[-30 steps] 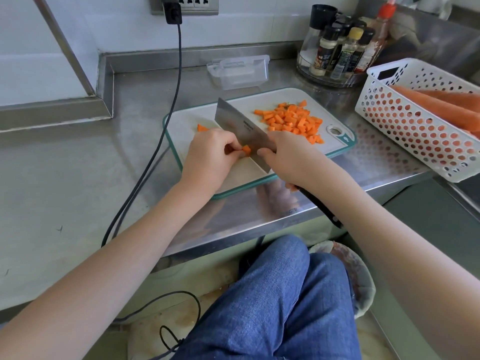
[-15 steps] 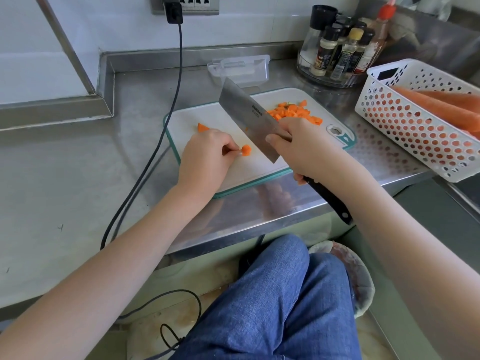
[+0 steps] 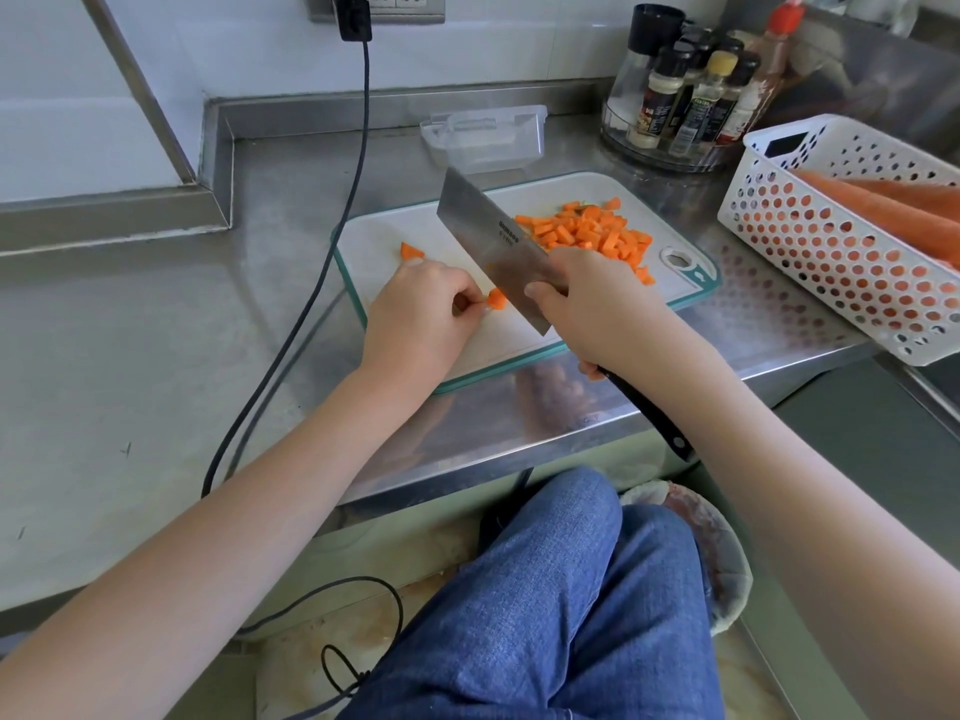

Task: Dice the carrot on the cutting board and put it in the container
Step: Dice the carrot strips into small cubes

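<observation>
carrot stub [image 3: 496, 299]: board centre, pinched at left fingertips; tiny, stiff, light, likely slick and prone to roll.
left hand [image 3: 422, 309]: fingers curled, pinching stub from its 9 o'clock.
right hand [image 3: 597, 304]: wrapped around cleaver [image 3: 493, 246], blade raised, tilted, at 3 o'clock of stub.
diced pile [image 3: 592, 233]: 2 o'clock on cutting board [image 3: 374, 241]; loose, scoop it.
stray piece [image 3: 412, 250]: 10 o'clock.
container [image 3: 485, 135]: 12 o'clock behind the board, no carrot seen inside.

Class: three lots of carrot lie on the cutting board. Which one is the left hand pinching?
The small carrot piece beside the cleaver, pinched by the left hand. The lone bit lies untouched at the far left; the diced pile lies behind the blade.
</observation>
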### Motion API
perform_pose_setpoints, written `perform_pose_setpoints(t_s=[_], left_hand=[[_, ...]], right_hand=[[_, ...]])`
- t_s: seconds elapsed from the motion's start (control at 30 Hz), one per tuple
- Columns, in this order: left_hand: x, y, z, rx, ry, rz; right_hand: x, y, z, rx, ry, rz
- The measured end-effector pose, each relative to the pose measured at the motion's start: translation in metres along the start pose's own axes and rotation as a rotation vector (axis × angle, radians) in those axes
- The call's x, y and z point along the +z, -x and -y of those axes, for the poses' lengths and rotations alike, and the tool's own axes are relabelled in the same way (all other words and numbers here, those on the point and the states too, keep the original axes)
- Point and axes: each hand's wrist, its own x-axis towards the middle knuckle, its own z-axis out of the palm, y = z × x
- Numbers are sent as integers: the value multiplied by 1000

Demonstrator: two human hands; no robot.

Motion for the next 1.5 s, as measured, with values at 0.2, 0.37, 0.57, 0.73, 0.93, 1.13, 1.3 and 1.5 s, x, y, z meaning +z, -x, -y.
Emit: perform_pose_setpoints(t_s=[0.2, 0.37, 0.57, 0.73, 0.93, 1.13, 1.3, 1.5], left_hand=[[0, 0, 2, 28, 34, -17], [1, 0, 2, 68, -11, -26], [-10, -2, 4, 20, -24, -273], [-13, -6, 16, -80, -27, -303], [-10, -7, 16, -109, -32, -260], [-11, -8, 21, -172, -53, -193], [-8, -10, 20, -278, 21, -74], [-4, -14, 30, -268, 113, -113]], right_hand=[[5, -4, -4, 26, 49, 56], [-1, -4, -11, -21, -5, 14], [-12, 2, -12, 37, -225, -20], [-3, 7, -5, 29, -215, 63], [10, 11, -3, 54, -213, 100], [-11, -18, -27, 51, -105, 39], [-28, -31, -38, 158, -122, 22], [-15, -8, -15, 48, -308, 52]])
